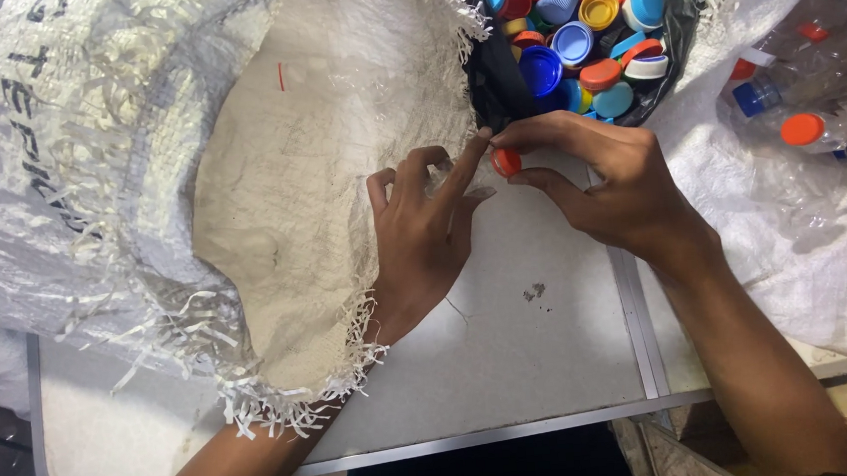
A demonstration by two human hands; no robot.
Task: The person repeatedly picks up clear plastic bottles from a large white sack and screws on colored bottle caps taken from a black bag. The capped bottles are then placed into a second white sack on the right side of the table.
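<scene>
- Our right hand (609, 190) pinches an orange cap (506, 162); our left hand (428, 233) lies spread, wrist hidden under the woven sack (270, 179).
- A black bag (506, 73), cut off above, holds coloured caps (578, 28).

I have open counter (511, 351) toward its near edge, below both hands, with only a few dark crumbs (534, 291) on it. To the left the frayed woven sack (272, 199) sprawls over the surface; ahead the black bag of bottle caps (578, 28) blocks the way. Right, another white sack (801, 241) and what look like clear bottles (811, 92) crowd the edge.
</scene>
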